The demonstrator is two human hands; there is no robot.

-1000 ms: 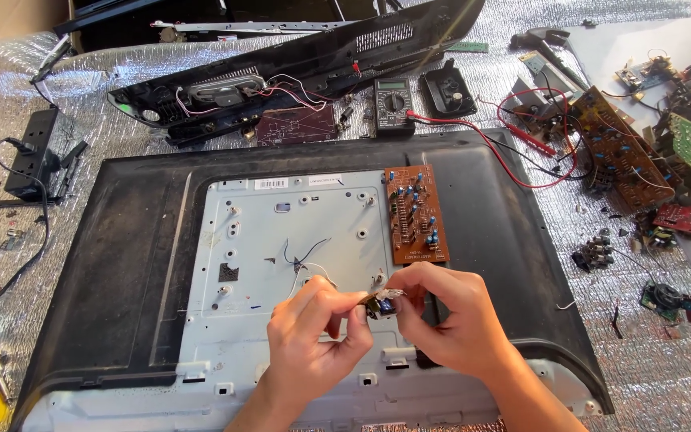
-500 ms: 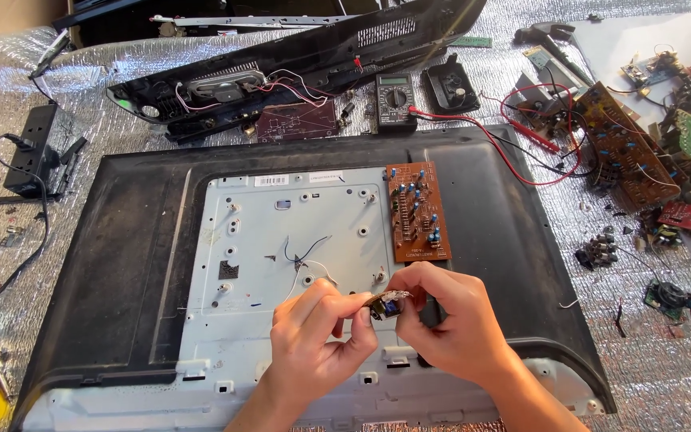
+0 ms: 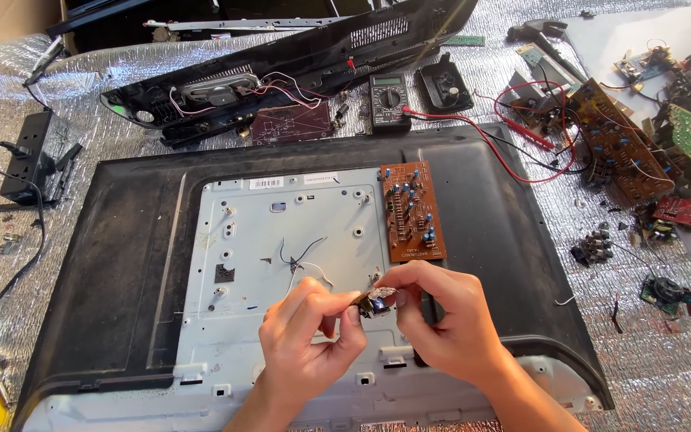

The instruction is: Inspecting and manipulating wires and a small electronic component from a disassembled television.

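Lower centre of frame: the left hand (image 3: 307,336) and right hand (image 3: 445,316) meet over the grey metal back plate (image 3: 281,240) of an opened flat-screen chassis (image 3: 113,264); both pinch one small electronic component (image 3: 373,302) between thumb and fingertips, remaining fingers curled; thin wires (image 3: 301,260) lie on the plate just above the left hand. A brown circuit board (image 3: 412,212) sits on the plate, above the hands; a multimeter (image 3: 389,102) with red leads lies at upper centre; loose circuit boards (image 3: 641,136) fill the upper right.
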